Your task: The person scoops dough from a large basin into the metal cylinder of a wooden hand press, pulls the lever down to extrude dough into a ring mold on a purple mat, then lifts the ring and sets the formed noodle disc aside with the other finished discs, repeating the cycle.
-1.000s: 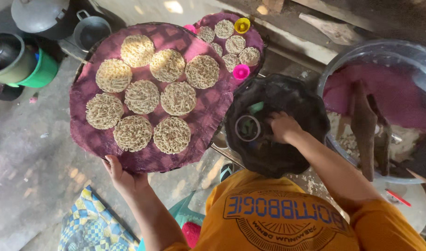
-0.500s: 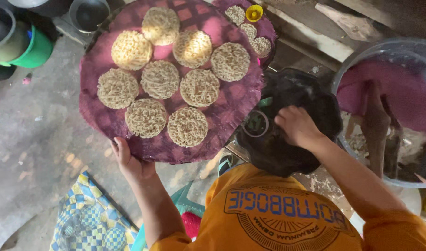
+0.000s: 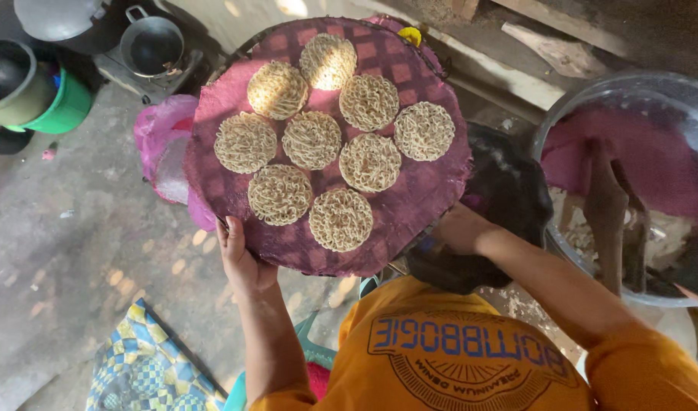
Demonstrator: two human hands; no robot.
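1. Noodle nests [image 3: 311, 139], eight pale round coils, lie flat on a round woven tray [image 3: 432, 190] covered in purple checked cloth, held out level in front of the person's orange shirt [image 3: 455, 358].
2. At the near left rim, the left hand [image 3: 238, 259] cups the tray's edge from below, fingers curled up over the rim and closed on it.
3. At the near right rim, the right hand [image 3: 459, 228] sits under the tray; its fingers are hidden beneath the cloth, so I cannot tell how far they are closed, though it appears to bear the tray's weight.
4. Just behind that hand sits a dark round bowl-like thing [image 3: 509, 198], partly covered by the tray.
5. To the right, a large metal basin [image 3: 554, 129] holds purple cloth and pale scraps, with a dark wooden piece standing in it.
6. Below and to the left lie the concrete floor [image 3: 75, 228], a blue and yellow patterned mat [image 3: 143, 358] and a pink plastic bag [image 3: 162, 144].
7. Farthest off stand a small metal pot [image 3: 152, 46], a green bucket [image 3: 63, 103] and a grey lid [image 3: 55, 15].
8. Risk, as I judge it: the tray is wide and gripped only at its near edge, so a dip at the far side could slide the loose nests off onto the floor; the tray's rim also passes close to the basin and could knock it.
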